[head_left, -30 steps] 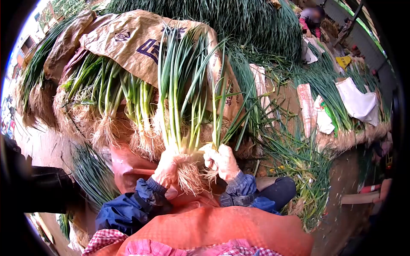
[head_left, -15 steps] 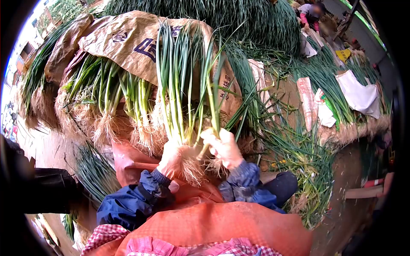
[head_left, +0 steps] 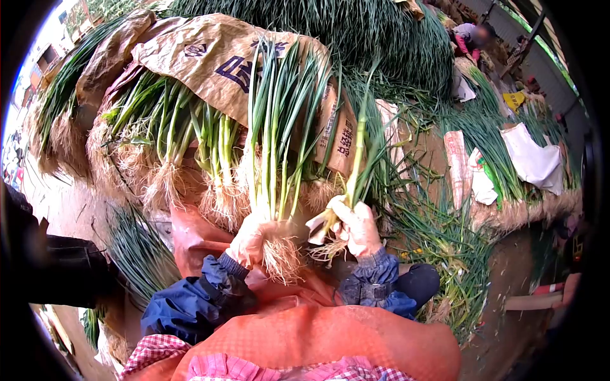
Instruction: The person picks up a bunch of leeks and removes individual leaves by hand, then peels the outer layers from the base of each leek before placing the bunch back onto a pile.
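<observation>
My left hand (head_left: 252, 242) is closed around the lower stems of a bunch of green onions (head_left: 274, 159). Their pale roots hang below the fist and their green tops stand upright. To the right, my right hand (head_left: 357, 230) grips a separate green onion (head_left: 357, 152) near its base, fingers curled round it. A pale, peeled-back strip of leaf (head_left: 321, 223) sticks out at its lower left, with some roots underneath. The two hands are apart, above the orange apron (head_left: 318, 330) on my lap.
Unsorted green onions (head_left: 168, 130) lie ahead, partly under a printed brown sack (head_left: 210, 60). A tall heap of green onions (head_left: 356, 38) rises behind. Loose leaves (head_left: 454, 267) litter the ground at right, near rows under white cloth (head_left: 532, 152). Another person (head_left: 470, 41) is at far right.
My right hand has moved right, away from the left-hand bunch, carrying its green onion. The pale leaf strip now shows wider. My left hand keeps its grip; the view has shifted slightly.
</observation>
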The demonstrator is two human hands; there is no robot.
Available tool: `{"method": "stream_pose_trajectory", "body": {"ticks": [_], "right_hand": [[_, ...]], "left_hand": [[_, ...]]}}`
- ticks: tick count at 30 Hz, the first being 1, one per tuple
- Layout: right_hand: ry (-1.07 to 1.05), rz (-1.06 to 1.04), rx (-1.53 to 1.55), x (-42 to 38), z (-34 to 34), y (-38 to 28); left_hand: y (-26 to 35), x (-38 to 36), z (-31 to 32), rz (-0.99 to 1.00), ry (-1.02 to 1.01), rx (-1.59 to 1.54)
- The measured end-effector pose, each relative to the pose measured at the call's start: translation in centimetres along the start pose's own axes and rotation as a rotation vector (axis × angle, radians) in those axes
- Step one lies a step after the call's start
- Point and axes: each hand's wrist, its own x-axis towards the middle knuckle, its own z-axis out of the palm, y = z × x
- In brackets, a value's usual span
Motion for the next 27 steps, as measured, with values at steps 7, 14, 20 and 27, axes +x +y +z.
{"method": "stream_pose_trajectory", "body": {"ticks": [7, 14, 20, 27], "right_hand": [[0.047, 0.099, -0.163, 3.0, 3.2, 0.9], [0.067, -0.064, -0.204, 5.4, 0.1, 0.3], [0.142, -0.328, -0.777, 10.5, 0.3, 4.0], [0.076, -0.157, -0.110, 4.6, 1.4, 3.7]], "left_hand": [[-1.0, -0.2, 0.2, 0.028, 0.046, -0.056], [-3.9, 2.8, -1.4, 0.082, 0.177, 0.101], [-2.5, 0.9, 0.8, 0.153, 0.241, 0.172], [-5.0, 3.7, -1.8, 0.036, 0.135, -0.094]]}}
